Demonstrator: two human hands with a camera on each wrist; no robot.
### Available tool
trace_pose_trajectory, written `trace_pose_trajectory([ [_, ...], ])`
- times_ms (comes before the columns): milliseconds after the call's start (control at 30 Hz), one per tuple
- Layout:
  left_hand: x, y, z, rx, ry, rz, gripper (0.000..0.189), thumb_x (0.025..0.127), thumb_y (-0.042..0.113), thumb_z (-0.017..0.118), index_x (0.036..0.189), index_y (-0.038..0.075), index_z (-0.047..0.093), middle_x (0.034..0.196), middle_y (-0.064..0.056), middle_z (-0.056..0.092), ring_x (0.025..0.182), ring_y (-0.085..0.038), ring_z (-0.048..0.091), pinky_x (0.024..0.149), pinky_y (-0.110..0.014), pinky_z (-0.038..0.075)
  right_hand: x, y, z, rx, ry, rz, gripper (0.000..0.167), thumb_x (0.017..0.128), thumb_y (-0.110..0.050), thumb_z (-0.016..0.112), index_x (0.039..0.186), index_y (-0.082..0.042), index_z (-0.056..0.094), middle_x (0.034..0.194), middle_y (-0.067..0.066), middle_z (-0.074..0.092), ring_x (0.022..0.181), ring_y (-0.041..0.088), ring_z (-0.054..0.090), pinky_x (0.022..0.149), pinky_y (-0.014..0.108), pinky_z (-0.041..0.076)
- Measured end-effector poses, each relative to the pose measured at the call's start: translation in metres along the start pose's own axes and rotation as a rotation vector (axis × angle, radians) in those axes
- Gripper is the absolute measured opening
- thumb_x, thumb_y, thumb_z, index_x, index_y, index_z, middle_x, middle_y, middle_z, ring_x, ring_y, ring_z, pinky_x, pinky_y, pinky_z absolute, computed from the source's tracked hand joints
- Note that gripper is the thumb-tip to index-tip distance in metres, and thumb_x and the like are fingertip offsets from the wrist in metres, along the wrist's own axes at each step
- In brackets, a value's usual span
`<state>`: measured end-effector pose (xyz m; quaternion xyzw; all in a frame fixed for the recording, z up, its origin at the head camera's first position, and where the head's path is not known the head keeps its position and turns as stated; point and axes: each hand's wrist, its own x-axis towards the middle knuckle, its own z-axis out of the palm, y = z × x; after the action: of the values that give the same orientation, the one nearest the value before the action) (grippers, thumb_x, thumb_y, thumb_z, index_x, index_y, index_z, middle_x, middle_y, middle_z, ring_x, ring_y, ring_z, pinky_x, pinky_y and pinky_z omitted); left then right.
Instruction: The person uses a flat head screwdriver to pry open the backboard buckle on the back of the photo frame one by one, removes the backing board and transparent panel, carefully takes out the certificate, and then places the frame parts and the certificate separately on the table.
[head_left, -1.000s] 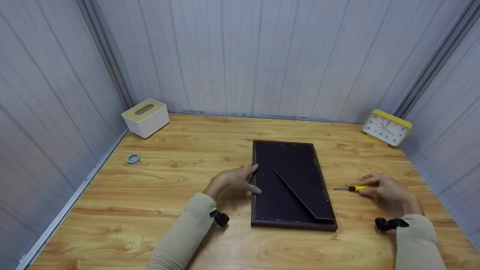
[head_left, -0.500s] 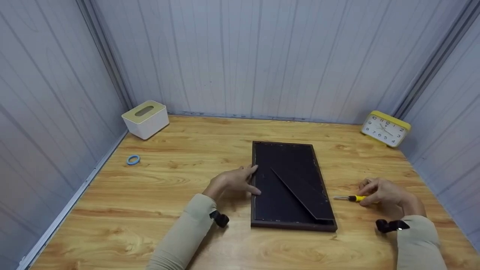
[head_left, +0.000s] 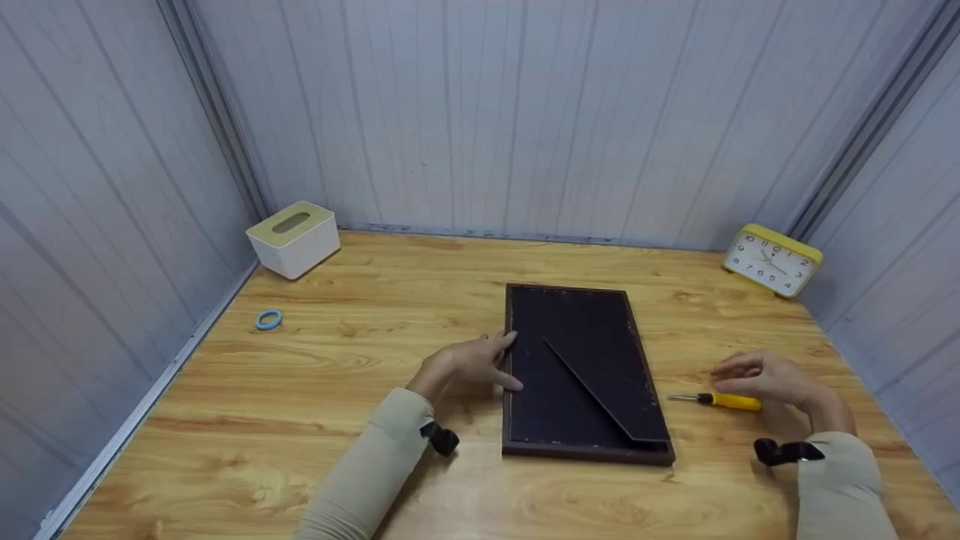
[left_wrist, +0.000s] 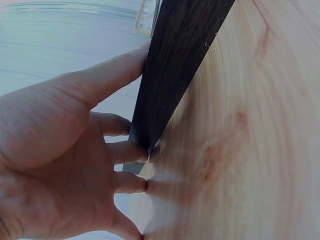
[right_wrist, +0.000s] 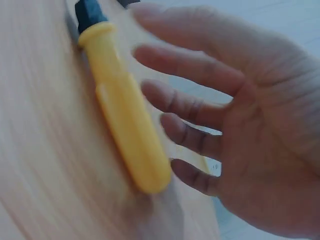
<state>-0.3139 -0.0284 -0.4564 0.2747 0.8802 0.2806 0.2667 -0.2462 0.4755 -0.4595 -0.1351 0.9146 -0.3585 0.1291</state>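
Note:
A black picture frame (head_left: 574, 322) lies back side up on the wooden table, its slanting stand flap (head_left: 611, 390) showing a raised edge. At the frame's left edge is my left hand (head_left: 472, 360), its thumb and some fingertips touching the rim. The left wrist view shows the frame's dark side (left_wrist: 172, 70) against the thumb and fingers, with the other fingertips down on the table. To the right of the frame lies a screwdriver (head_left: 735, 402) with a yellow handle and black collar. Above and beside it hovers my right hand (head_left: 772, 379), fingers loosely bent and holding nothing.
At the back left stands a white tissue box (head_left: 296, 244) with a pale yellow lid. A blue ring (head_left: 268, 319) lies in front of it. A yellow-rimmed clock (head_left: 772, 261) leans at the back right. Panel walls (head_left: 480, 120) bound the table.
My right hand has lowered the screwdriver to the table, let go of it and lifted slightly away. The left hand and the picture frame have stayed in place.

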Motion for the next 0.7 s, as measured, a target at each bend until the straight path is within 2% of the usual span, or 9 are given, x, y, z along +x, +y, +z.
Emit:
trace_pose_trajectory([
  [133, 0.0, 0.0, 0.001, 0.002, 0.0, -0.011, 0.103, 0.087, 0.054, 0.073, 0.163, 0.022, 0.011, 0.167, -0.002, 0.006, 0.152, -0.031, 0.002, 0.119, -0.054, 0.013, 0.011, -0.023, 0.006, -0.085, 0.113, 0.071, 0.048, 0.098, -0.04, 0.065, 0.126, -0.001, 0.068, 0.118, 0.014, 0.066, 0.098, 0.026, 0.056, 0.075, 0.037, 0.048],
  [233, 0.0, 0.001, 0.0, 0.011, 0.004, -0.012, 0.104, 0.086, 0.055, 0.073, 0.163, 0.023, 0.01, 0.167, -0.001, 0.008, 0.152, -0.03, 0.003, 0.119, -0.054, 0.013, 0.022, -0.042, 0.014, -0.075, 0.123, 0.057, 0.051, 0.099, -0.042, 0.062, 0.127, 0.001, 0.066, 0.115, 0.013, 0.067, 0.098, 0.027, 0.057, 0.077, 0.039, 0.05],
  [333, 0.001, 0.002, -0.001, 0.011, 0.008, -0.007, 0.104, 0.086, 0.055, 0.073, 0.163, 0.022, 0.011, 0.167, -0.001, 0.009, 0.152, -0.03, 0.003, 0.119, -0.054, 0.013, 0.032, -0.063, 0.025, -0.084, 0.073, 0.0, 0.049, 0.1, -0.041, 0.061, 0.126, 0.0, 0.067, 0.115, 0.012, 0.067, 0.099, 0.027, 0.061, 0.08, 0.04, 0.052],
  [433, 0.001, 0.002, -0.002, 0.002, 0.006, -0.004, 0.104, 0.086, 0.054, 0.073, 0.163, 0.022, 0.01, 0.167, -0.001, 0.008, 0.152, -0.03, 0.002, 0.119, -0.054, 0.013, 0.039, -0.083, 0.039, -0.104, 0.024, -0.033, 0.047, 0.1, -0.043, 0.061, 0.121, -0.002, 0.069, 0.114, 0.011, 0.068, 0.097, 0.025, 0.064, 0.076, 0.039, 0.054],
  [567, 0.001, 0.001, -0.002, 0.005, 0.007, 0.01, 0.104, 0.087, 0.053, 0.074, 0.163, 0.02, 0.011, 0.167, -0.003, 0.009, 0.152, -0.031, 0.004, 0.119, -0.052, 0.014, 0.047, -0.102, 0.059, -0.075, -0.014, -0.001, 0.048, 0.098, -0.047, 0.062, 0.116, -0.002, 0.069, 0.104, 0.01, 0.067, 0.08, 0.023, 0.063, 0.066, 0.038, 0.053],
  [700, 0.002, 0.0, -0.001, 0.004, 0.035, 0.04, 0.104, 0.085, 0.049, 0.077, 0.162, 0.014, 0.016, 0.164, -0.008, 0.022, 0.15, -0.029, 0.019, 0.118, -0.046, 0.023, 0.051, -0.111, 0.074, -0.027, -0.061, 0.016, 0.049, 0.097, -0.047, 0.064, 0.115, -0.003, 0.069, 0.101, 0.007, 0.067, 0.081, 0.022, 0.06, 0.07, 0.038, 0.051],
])
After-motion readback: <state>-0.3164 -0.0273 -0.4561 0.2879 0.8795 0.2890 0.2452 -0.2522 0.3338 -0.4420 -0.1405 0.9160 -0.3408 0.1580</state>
